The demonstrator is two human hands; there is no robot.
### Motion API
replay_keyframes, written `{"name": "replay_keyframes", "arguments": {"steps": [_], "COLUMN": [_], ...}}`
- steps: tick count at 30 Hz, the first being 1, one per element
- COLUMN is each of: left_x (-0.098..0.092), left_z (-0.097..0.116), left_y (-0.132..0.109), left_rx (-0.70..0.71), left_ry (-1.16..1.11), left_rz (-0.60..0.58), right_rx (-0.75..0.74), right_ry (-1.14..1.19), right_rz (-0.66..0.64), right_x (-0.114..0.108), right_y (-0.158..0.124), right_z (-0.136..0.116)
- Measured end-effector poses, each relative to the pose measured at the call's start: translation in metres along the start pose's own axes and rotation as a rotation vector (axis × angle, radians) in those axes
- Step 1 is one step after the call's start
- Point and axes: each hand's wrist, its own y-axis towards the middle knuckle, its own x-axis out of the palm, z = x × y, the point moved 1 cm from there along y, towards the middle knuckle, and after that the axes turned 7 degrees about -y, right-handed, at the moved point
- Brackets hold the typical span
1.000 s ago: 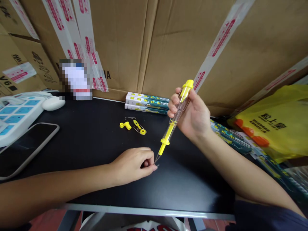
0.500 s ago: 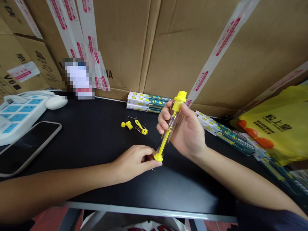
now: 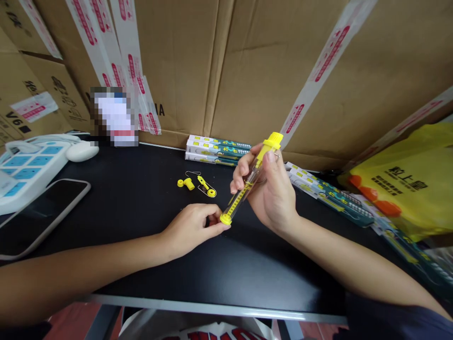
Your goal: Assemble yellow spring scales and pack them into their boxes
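My right hand [image 3: 272, 189] is closed round a clear tube with yellow caps and a yellow scale inside [image 3: 247, 186], held tilted above the black table [image 3: 141, 245]. My left hand [image 3: 193, 229] pinches at the tube's lower yellow end cap [image 3: 225, 218], fingers curled. Loose yellow parts with a metal hook and spring [image 3: 198, 183] lie on the table just behind the left hand.
Boxed packs [image 3: 215, 151] lie against the cardboard cartons [image 3: 247, 61] at the back, more packs [image 3: 332, 193] to the right. A yellow plastic bag [image 3: 406, 184] sits far right. A phone [image 3: 38, 212], a power strip [image 3: 28, 165] and a white mouse [image 3: 82, 150] are at the left.
The yellow inner rod and its wire hook, extended a second ago, have slid back inside the tube. The tube has come down and tilted flatter, and my left hand rose to its lower cap.
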Motion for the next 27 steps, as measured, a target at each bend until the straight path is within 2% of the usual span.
{"name": "replay_keyframes", "arguments": {"steps": [3,6,10,16,18,23,27], "left_x": [0.0,-0.001,-0.007,-0.02,-0.022,-0.016,-0.008], "left_z": [-0.003,-0.002,0.002,-0.001,-0.001,0.003,0.002], "left_y": [0.002,0.002,0.0,0.0,0.001,0.005,0.005], "left_rx": [-0.046,-0.033,0.164,0.438,0.471,0.238,0.076], "left_ry": [-0.107,-0.133,0.118,0.512,0.559,0.299,0.063], "left_rz": [0.007,0.085,0.165,0.178,0.168,0.112,0.081], "right_rx": [0.003,-0.005,-0.019,-0.028,-0.035,-0.054,-0.015], "right_ry": [0.019,0.03,0.024,0.013,0.023,0.044,0.046], "right_rz": [0.024,0.067,0.135,0.179,0.179,0.182,0.167], "right_x": [-0.001,-0.003,-0.004,-0.003,-0.004,-0.007,-0.01], "right_y": [0.002,0.004,0.003,0.002,0.004,0.009,0.013], "right_z": [-0.001,-0.001,0.002,0.002,0.0,-0.006,-0.006]}}
